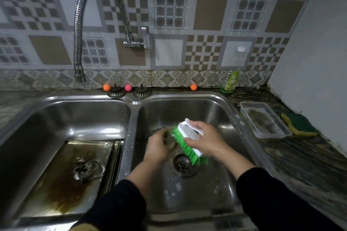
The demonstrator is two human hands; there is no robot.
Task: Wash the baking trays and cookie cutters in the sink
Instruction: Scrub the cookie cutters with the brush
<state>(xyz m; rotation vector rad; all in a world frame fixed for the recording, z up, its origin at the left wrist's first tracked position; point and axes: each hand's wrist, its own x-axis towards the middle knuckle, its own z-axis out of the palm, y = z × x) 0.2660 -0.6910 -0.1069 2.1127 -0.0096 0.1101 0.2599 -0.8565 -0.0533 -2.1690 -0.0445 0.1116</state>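
— Scrubbing over the round steel drain (183, 165)? Which hand has the cutter?

— The left hand (156, 149), fingers curled round a small dark metal cookie cutter (166, 135), just up-left of the drain.

— And the brush?

— The right hand (205, 139) grips the white-backed, green-bristled scrubbing brush (187, 141), its long axis slanting toward the drain, bristles touching the cutter.

— The tray?

— The stained steel baking tray (75, 174) lies well left of the drain, in the other basin; the left hand is nearer it.
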